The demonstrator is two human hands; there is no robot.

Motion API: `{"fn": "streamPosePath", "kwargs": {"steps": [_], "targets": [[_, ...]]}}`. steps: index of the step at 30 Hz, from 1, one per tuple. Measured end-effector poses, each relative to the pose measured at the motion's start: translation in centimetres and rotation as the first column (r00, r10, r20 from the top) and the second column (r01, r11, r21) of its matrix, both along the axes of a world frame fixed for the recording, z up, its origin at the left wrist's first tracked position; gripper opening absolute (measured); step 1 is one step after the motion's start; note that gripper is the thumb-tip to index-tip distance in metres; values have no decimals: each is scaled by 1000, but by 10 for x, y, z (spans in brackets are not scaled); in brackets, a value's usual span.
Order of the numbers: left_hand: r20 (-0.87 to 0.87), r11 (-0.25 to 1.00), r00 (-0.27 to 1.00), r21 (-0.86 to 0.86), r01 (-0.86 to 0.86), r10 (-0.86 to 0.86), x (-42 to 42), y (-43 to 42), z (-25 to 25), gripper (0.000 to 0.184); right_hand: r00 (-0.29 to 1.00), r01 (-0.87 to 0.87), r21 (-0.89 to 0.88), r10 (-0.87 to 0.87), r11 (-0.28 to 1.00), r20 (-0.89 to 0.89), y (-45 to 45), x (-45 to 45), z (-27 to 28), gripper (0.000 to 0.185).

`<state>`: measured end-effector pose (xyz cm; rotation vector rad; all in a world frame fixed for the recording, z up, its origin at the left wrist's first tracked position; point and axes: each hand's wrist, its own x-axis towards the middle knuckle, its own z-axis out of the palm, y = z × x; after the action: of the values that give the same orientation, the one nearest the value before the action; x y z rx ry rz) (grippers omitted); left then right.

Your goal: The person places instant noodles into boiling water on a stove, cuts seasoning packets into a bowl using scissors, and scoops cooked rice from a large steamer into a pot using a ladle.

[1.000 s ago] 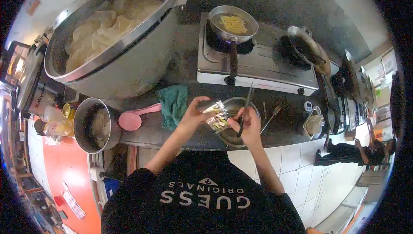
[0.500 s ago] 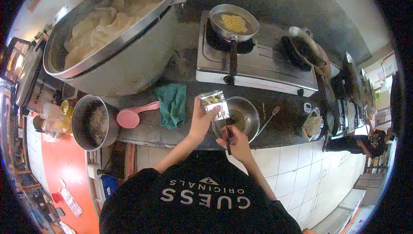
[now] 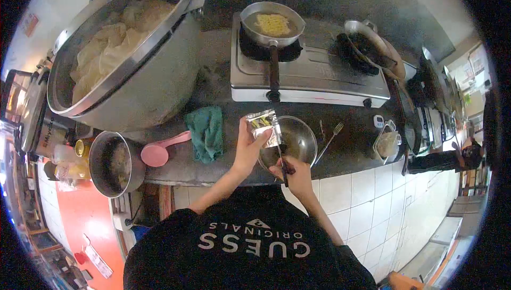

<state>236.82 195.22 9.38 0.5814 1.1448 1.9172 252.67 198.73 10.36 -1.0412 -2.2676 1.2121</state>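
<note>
My left hand (image 3: pixel 248 149) pinches a silver foil seasoning packet (image 3: pixel 262 125) by its side, thumb across the front. Closed round the dark handle of what look like scissors (image 3: pixel 284 168), my right hand (image 3: pixel 296 177) is just below the packet. The slim blade points up at the packet's lower right edge; whether it cuts into the foil I cannot tell. Beneath both hands is a metal bowl (image 3: pixel 304 140), partly hidden by them. A fork (image 3: pixel 331 141) lies to its right. Behind, a noodle block (image 3: pixel 273 24) sits in liquid in a saucepan (image 3: pixel 249 30).
The saucepan stands on a two-burner gas stove (image 3: pixel 314 79), its handle pointing at me; another pan (image 3: pixel 364 45) is on the right burner. Leftward are a green cloth (image 3: pixel 205 134), a pink ladle (image 3: pixel 155 155), a metal pot (image 3: pixel 139 165) and a huge cloth-lined pot (image 3: pixel 143 95). A person (image 3: pixel 447 159) is far right.
The view has shifted a little, so the stove and counter items sit further left. Both hands keep their grip, and the scissors' handle appears more upright below the packet.
</note>
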Motion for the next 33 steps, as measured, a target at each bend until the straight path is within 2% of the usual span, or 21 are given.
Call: {"fn": "streamPosePath", "kwargs": {"steps": [1,4,7,10,13,16,19,22,27,31,33], "targets": [[-6,1000,1000,9,1,-1,0,2,-1,40,999,-8,47,10,999,-38,1,1,-2,28],[4,999,999,-1,43,-43,3,4,3,42,998,34,9,-34,999,-56,5,5,-7,30],[-137,995,985,7,104,-102,5,11,-6,44,998,53,1,-52,999,-29,9,5,0,33],[-81,980,981,-113,164,-174,12,10,-3,49,988,65,26,-68,998,140,17,4,11,41],[-102,979,975,-82,188,-196,11,15,-15,50,994,88,-16,-87,996,63,19,8,-1,42],[-148,972,963,-100,214,-227,10,18,-22,50,978,97,-137,-69,986,196,21,12,-1,48],[-202,959,943,-160,234,-264,15,20,-31,51,976,217,-91,-216,972,17,17,12,-9,75],[-234,955,930,-163,249,-282,18,22,-38,52,990,111,-44,-114,993,-77,23,15,-14,89],[-213,952,935,-177,249,-284,18,24,-40,54,991,99,-171,-112,980,-73,25,19,-19,87],[-350,948,885,-199,249,-306,18,24,-50,55,987,68,-116,-83,991,-136,29,22,-50,87],[-367,949,880,-198,244,-303,17,25,-52,55,991,75,-174,-93,982,-98,28,24,-52,86]]}}
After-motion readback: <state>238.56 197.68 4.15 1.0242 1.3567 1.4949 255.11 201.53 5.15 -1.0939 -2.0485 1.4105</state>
